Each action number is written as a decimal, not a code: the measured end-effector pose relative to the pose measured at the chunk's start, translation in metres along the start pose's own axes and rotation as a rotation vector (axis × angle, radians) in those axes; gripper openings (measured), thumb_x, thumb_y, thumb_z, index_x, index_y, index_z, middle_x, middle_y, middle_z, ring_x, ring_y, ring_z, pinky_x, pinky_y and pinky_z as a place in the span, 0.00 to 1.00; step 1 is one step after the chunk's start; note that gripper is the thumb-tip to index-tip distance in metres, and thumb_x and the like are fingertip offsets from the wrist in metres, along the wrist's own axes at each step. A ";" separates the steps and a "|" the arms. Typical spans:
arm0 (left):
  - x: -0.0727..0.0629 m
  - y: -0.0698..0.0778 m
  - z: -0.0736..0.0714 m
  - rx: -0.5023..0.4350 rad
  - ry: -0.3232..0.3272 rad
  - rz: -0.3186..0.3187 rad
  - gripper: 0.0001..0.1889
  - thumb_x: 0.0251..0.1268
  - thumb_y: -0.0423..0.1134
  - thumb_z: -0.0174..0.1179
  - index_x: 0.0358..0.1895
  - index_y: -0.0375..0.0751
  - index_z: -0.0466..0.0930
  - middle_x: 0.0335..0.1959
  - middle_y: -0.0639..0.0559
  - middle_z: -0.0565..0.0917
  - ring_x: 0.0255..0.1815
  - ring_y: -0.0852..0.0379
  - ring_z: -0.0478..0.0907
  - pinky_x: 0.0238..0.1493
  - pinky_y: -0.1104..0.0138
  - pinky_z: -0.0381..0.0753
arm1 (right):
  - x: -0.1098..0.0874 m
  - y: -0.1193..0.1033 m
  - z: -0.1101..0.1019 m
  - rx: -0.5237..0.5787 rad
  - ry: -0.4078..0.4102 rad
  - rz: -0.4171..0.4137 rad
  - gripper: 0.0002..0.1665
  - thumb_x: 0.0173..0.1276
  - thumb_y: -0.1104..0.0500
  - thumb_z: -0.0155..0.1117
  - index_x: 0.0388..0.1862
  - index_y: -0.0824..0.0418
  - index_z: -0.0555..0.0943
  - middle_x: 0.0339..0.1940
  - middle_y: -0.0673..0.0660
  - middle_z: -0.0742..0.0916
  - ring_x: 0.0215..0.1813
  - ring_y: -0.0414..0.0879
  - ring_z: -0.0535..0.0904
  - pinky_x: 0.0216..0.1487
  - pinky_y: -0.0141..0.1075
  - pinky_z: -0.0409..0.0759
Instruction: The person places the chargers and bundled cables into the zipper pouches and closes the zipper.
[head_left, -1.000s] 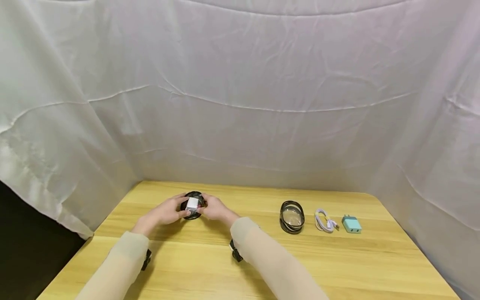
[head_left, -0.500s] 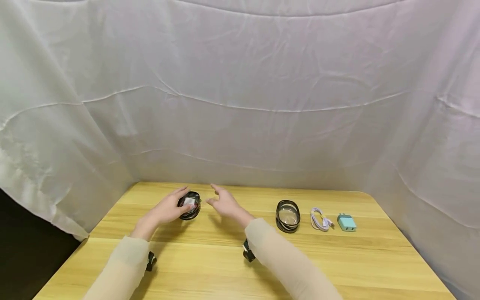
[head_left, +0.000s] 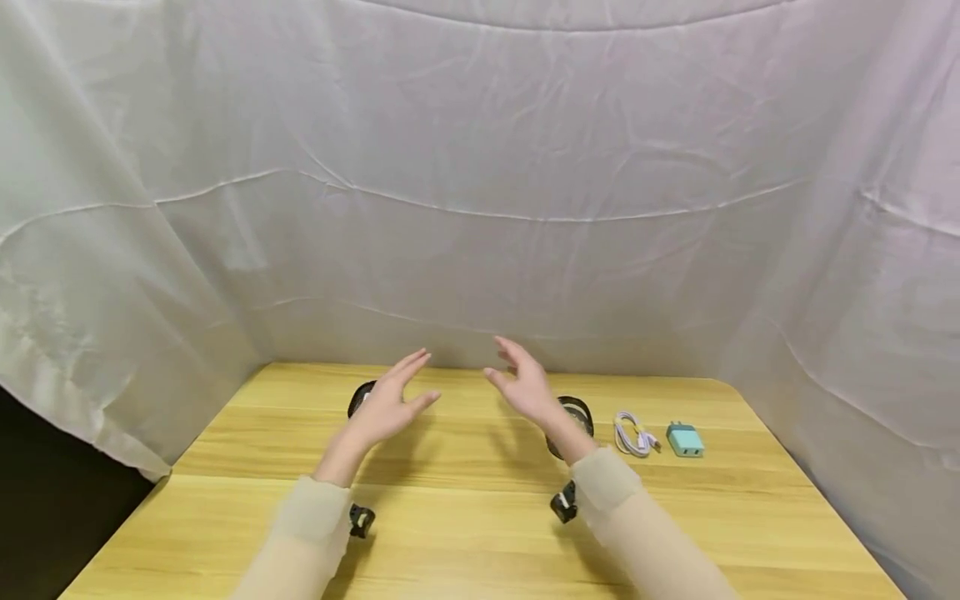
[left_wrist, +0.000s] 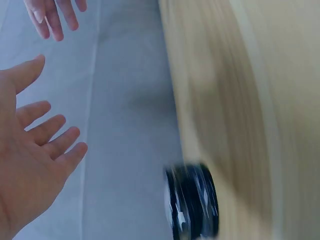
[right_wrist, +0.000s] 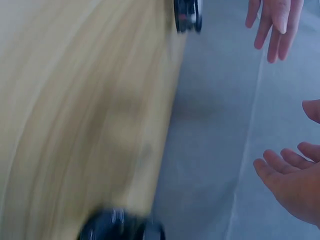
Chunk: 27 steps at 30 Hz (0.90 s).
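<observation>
My left hand [head_left: 385, 408] is raised above the table with its fingers extended and nothing in it. Just behind it, and mostly hidden by it in the head view, stands a round case with a black rim [head_left: 360, 395]. The left wrist view shows that black case [left_wrist: 192, 202] on its own, apart from the hand [left_wrist: 37, 155]. My right hand [head_left: 527, 389], also in the air, has its fingers spread and holds nothing. A second clear case with black edges [head_left: 579, 408] is partly covered by the right wrist.
Right of the second case lie a coiled white cable [head_left: 633, 435] with a yellow tie and a teal two-port plug charger [head_left: 686, 439]. The wooden table [head_left: 465, 517] meets a pale cloth curtain [head_left: 480, 275] at the back and sides.
A second ago both hands were on the left case, with a white block in it. The right hand withdrew first, then the left; both rose and moved right, leaving the case on the table.
</observation>
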<state>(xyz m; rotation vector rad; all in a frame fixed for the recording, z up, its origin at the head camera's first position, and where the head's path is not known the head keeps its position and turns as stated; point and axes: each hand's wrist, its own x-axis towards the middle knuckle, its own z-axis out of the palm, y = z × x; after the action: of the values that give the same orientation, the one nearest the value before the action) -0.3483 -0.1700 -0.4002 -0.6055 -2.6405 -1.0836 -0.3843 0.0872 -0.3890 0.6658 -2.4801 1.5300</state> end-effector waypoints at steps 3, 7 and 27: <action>0.009 0.015 0.014 -0.022 0.008 0.005 0.39 0.74 0.47 0.64 0.82 0.41 0.59 0.84 0.46 0.57 0.82 0.39 0.56 0.79 0.42 0.56 | -0.010 0.006 -0.025 -0.020 0.005 0.005 0.39 0.78 0.60 0.63 0.83 0.61 0.61 0.81 0.64 0.67 0.78 0.62 0.66 0.79 0.54 0.64; 0.020 0.032 0.033 -0.049 0.004 0.015 0.39 0.74 0.48 0.65 0.82 0.45 0.59 0.84 0.50 0.57 0.82 0.41 0.56 0.80 0.42 0.55 | -0.023 0.017 -0.051 -0.057 0.031 -0.017 0.38 0.77 0.62 0.63 0.82 0.64 0.61 0.80 0.67 0.68 0.77 0.65 0.67 0.78 0.56 0.66; 0.058 0.070 0.115 0.087 -0.258 0.113 0.39 0.75 0.52 0.62 0.83 0.45 0.59 0.84 0.50 0.57 0.82 0.45 0.57 0.80 0.48 0.58 | -0.055 0.086 -0.112 -0.244 -0.245 0.070 0.53 0.69 0.58 0.74 0.84 0.67 0.53 0.82 0.73 0.61 0.76 0.75 0.64 0.72 0.66 0.68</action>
<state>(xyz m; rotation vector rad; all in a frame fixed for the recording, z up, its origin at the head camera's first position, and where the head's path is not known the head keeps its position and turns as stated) -0.3732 -0.0270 -0.4169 -0.9195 -2.8102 -0.9068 -0.3849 0.2344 -0.4255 0.7710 -2.8368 1.1987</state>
